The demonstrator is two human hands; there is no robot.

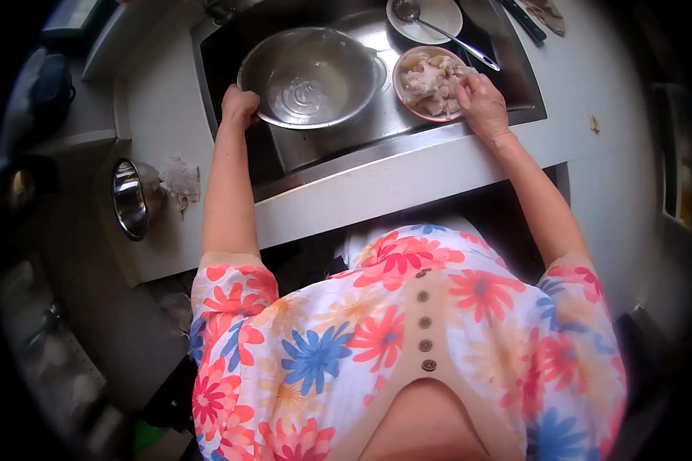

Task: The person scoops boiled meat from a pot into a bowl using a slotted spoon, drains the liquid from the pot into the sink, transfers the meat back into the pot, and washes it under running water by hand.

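My left hand (pixel 241 106) grips the rim of a large steel basin (pixel 338 84) at its left side, fingers closed round the edge. A little whitish liquid lies in the basin, which is over the sink. At the right, a red-rimmed bowl (pixel 398 86) is filled with pale chunks of food (pixel 432 83), perhaps meat. My right hand (pixel 482 104) is at that bowl's right edge, its fingers bent together over the rim and the chunks; what they pinch, if anything, is hidden.
Behind the bowl, a white plate (pixel 441 14) holds a steel ladle (pixel 457 38). The sink's front edge (pixel 377 150) runs across. On the left counter are a tilted steel bowl (pixel 131 200) and a grey cloth (pixel 181 180). A dark-handled knife (pixel 524 21) lies at the upper right.
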